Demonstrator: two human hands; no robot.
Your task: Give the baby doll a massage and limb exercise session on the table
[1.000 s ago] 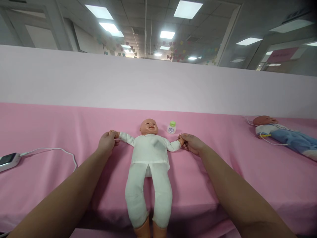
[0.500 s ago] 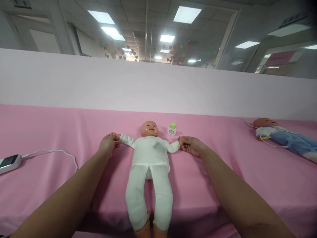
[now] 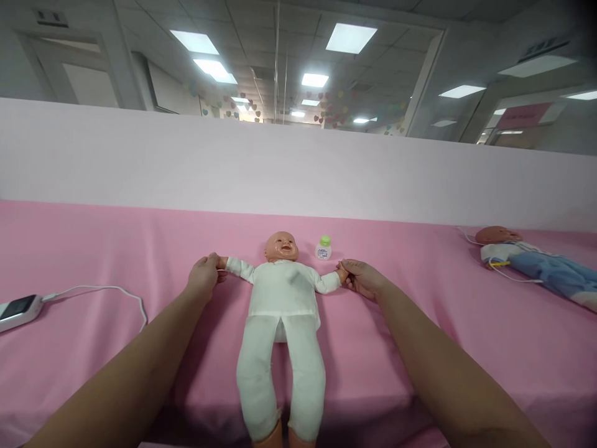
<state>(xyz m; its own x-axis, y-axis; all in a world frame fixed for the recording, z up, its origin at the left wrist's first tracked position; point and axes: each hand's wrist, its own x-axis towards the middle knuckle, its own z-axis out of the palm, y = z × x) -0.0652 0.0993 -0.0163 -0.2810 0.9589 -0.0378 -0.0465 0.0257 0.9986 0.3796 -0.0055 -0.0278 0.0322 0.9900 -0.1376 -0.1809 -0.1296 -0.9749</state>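
A baby doll (image 3: 283, 292) in a white top and white trousers lies on its back on a pink cloth (image 3: 373, 361), its arms stretched out sideways. My left hand (image 3: 204, 275) is closed around the doll's hand on the left side. On the other side, my right hand (image 3: 364, 278) pinches the doll's other hand between thumb and fingers. Just right of the doll's head stands a small clear bottle (image 3: 323, 249) with a green cap. The doll's feet run out of view at the bottom edge.
A white device with a dark screen (image 3: 19, 311) and a white cable (image 3: 100, 287) lie at the left. Far right rests a second doll (image 3: 550, 264) in blue and white clothes, with thin tubing on it. Behind the cloth rises a white wall panel (image 3: 280, 165) with glass above.
The whole view has shifted slightly, with things sitting a little lower in the picture. Both hands keep hold of the doll's hands, and the doll's pose looks nearly the same.
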